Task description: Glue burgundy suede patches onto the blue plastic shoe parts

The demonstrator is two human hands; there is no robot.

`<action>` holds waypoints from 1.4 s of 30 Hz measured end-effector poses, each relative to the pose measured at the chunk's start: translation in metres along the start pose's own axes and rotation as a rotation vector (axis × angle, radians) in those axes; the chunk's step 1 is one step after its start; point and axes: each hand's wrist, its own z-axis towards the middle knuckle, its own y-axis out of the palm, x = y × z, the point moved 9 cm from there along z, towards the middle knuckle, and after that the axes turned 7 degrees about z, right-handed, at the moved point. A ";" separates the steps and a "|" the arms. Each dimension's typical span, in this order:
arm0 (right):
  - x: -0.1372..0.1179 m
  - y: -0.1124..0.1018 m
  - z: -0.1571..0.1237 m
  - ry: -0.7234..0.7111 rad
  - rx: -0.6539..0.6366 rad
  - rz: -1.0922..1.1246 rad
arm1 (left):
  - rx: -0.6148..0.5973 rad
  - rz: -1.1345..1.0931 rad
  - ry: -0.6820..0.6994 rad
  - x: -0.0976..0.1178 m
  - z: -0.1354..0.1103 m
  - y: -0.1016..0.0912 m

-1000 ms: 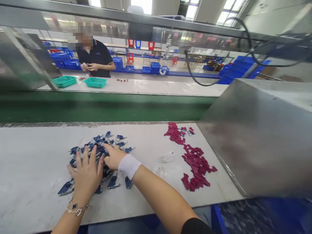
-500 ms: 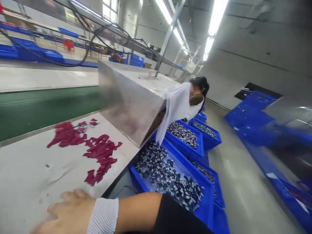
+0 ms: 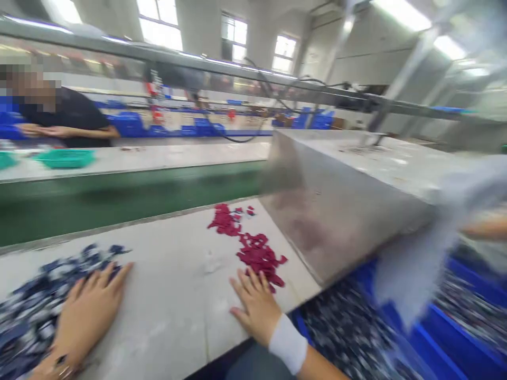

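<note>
My left hand point(image 3: 84, 316) lies flat on the white table top point(image 3: 166, 311), fingers spread, against the edge of a heap of navy and white pieces point(image 3: 43, 301). It holds nothing. My right hand point(image 3: 255, 306), with a white wrist band point(image 3: 288, 344), rests on the table near its front edge. Its fingertips are at the lower end of a scattered strip of dark red pieces point(image 3: 249, 248), and it is empty too. The picture is blurred, so single pieces are hard to make out.
A stainless steel hood point(image 3: 336, 211) juts over the table's right end. Blue crates of small pieces point(image 3: 348, 332) stand below at lower right, by a blurred white sleeve point(image 3: 415, 253). Across a green belt point(image 3: 119, 195), a person in a dark shirt point(image 3: 67, 113) sits behind teal baskets point(image 3: 65, 157).
The view has swung back left from the crates towards the table. My right hand has moved off the navy heap to the red pieces. My left hand now lies at the heap's edge.
</note>
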 end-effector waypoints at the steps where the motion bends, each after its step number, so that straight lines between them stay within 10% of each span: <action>1: 0.004 0.000 0.008 0.011 0.008 0.003 | 0.029 0.035 0.005 -0.015 0.003 -0.003; 8: -0.018 0.002 0.077 0.024 0.125 0.100 | -0.001 0.008 -0.055 -0.037 0.010 -0.003; 14: -0.049 0.014 0.132 -0.050 -0.104 0.445 | -0.097 -0.248 -0.093 -0.026 0.016 0.004; 28: -0.065 -0.063 0.132 0.176 -0.113 0.895 | -0.486 -1.521 -0.095 0.095 0.017 0.019; 42: -0.051 -0.075 0.116 0.180 -0.092 0.793 | -0.562 -1.427 -0.147 0.103 -0.007 0.042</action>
